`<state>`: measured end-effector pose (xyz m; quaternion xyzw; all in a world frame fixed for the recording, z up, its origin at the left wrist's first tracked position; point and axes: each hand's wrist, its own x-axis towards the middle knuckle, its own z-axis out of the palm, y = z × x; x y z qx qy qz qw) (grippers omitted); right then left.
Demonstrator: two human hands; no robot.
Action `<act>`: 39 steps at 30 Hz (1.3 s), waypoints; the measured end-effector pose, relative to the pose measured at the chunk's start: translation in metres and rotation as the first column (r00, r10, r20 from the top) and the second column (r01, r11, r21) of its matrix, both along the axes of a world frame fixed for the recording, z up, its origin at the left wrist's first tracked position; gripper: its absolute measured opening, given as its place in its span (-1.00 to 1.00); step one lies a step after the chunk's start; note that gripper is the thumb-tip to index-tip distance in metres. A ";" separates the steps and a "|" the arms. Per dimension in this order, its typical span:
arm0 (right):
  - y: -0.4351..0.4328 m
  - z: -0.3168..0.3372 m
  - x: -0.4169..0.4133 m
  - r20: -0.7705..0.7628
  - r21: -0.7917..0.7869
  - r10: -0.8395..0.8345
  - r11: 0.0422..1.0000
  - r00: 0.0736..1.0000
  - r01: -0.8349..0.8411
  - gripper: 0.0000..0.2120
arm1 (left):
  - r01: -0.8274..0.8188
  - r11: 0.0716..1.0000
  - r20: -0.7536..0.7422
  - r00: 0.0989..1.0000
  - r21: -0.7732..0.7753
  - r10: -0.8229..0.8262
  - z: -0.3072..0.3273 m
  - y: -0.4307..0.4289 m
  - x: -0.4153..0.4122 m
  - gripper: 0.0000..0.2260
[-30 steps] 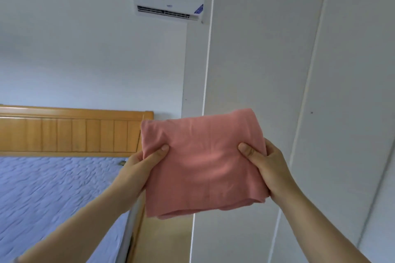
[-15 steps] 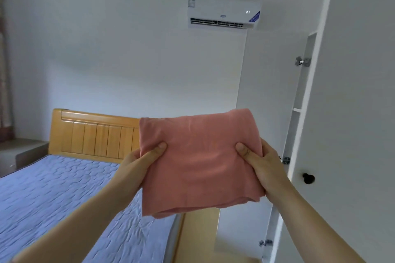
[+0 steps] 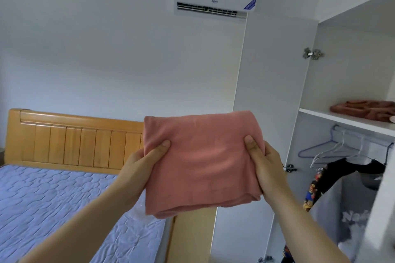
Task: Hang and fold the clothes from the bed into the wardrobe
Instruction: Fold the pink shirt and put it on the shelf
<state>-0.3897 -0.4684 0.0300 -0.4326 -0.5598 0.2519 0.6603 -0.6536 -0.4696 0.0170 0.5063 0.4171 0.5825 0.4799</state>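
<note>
Grasped at both side edges: folded pink garment [image 3: 201, 162], with left hand [image 3: 139, 162] at its 9 o'clock edge and right hand [image 3: 267, 166] at its 3 o'clock edge. Both hands clamped on the cloth in a pinch grip.

Orientation: near square, slightly longer across. Long axis from 9 to 3 o'clock, turned a little anticlockwise, 3 o'clock end higher. Broad face toward the camera, 12 o'clock edge raised, 6 o'clock edge lowest.

Hand pose: left thumb [image 3: 159, 148] flat on the upper face, pointing to about 1 o'clock. Right thumb [image 3: 250, 145] flat on the upper face, pointing to 12 o'clock. Fingers hidden beneath the cloth. Bare forearms stretched forward, entering from 7 and 5 o'clock.

Appearance: plain salmon pink, matte, no print. Rounded fold along the 12 o'clock edge. Stacked layer edges exposed along the 6 o'clock edge, slightly uneven toward 5 o'clock. Shallow creases across the face.

Position: in the air at frame centre, touching only the hands, in front of the white side panel of the wardrobe [image 3: 267, 70].

Surroundings:
- At 8 o'clock: bed [image 3: 53, 198] with blue quilted cover.
- At 9 o'clock: wooden headboard [image 3: 74, 136], partly behind the garment.
- At 3 o'clock: wardrobe interior, open, with shelf [image 3: 342, 118] carrying a folded rust-brown garment [image 3: 363, 109].
- Below the shelf: blue hanger [image 3: 314, 147] and pale hangers on the rail.
- At 4 o'clock: black garment [image 3: 342, 168] and grey top [image 3: 346, 209] with white lettering, both hanging.
- At 12 o'clock: air conditioner [image 3: 213, 0], high on the wall.
</note>
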 end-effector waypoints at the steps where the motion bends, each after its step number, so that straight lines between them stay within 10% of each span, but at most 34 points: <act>1: 0.016 -0.001 0.006 -0.009 0.012 -0.008 1.000 1.000 0.008 -0.42 | 0.005 1.000 -0.005 1.000 -0.002 -0.005 0.000 0.016 0.006 -0.48; 22: 0.231 -0.002 0.150 -0.074 0.002 -0.400 0.916 0.913 0.402 -0.59 | 0.358 0.933 -0.038 0.933 0.035 -0.357 0.019 0.313 0.165 -0.51; 39: 0.200 0.047 0.319 0.011 0.038 -0.817 0.577 0.577 0.816 -0.55 | 0.846 0.529 -0.026 0.532 0.063 -0.847 0.043 0.410 0.419 -0.55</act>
